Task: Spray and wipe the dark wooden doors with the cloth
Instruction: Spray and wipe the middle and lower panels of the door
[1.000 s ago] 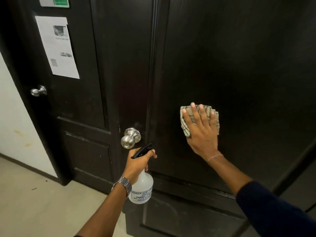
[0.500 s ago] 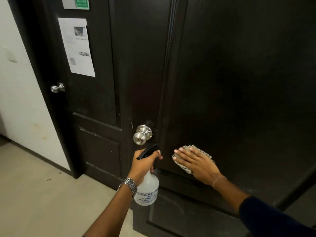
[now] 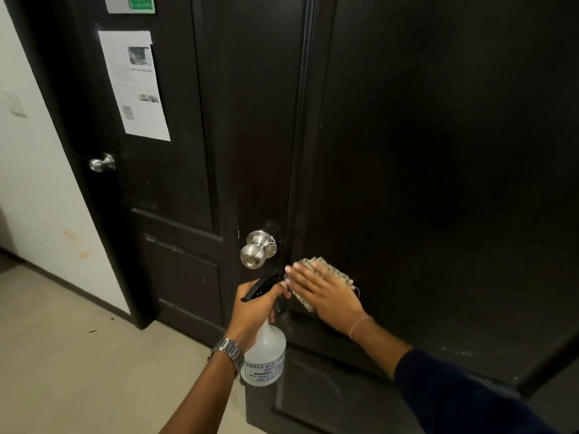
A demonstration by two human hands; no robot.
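Note:
A dark wooden door (image 3: 438, 151) fills the right of the head view, with a second dark door (image 3: 175, 189) further left. My right hand (image 3: 326, 292) lies flat with straight fingers on a pale patterned cloth (image 3: 332, 270), pressing it against the near door's panel close to its left edge. My left hand (image 3: 253, 311) grips the neck of a translucent white spray bottle (image 3: 266, 355) with a black trigger head, held just below the steel knob and beside the cloth.
A round steel doorknob (image 3: 257, 250) sticks out just above my left hand. A smaller knob (image 3: 101, 163) sits on the left door, which carries a taped paper notice (image 3: 134, 86) and a green sign (image 3: 131, 3). White wall (image 3: 40, 183) and pale floor (image 3: 78, 355) lie left.
My right hand slid the cloth down the door panel, then left toward the door's edge, until it sits next to the spray bottle. My left hand kept holding the bottle.

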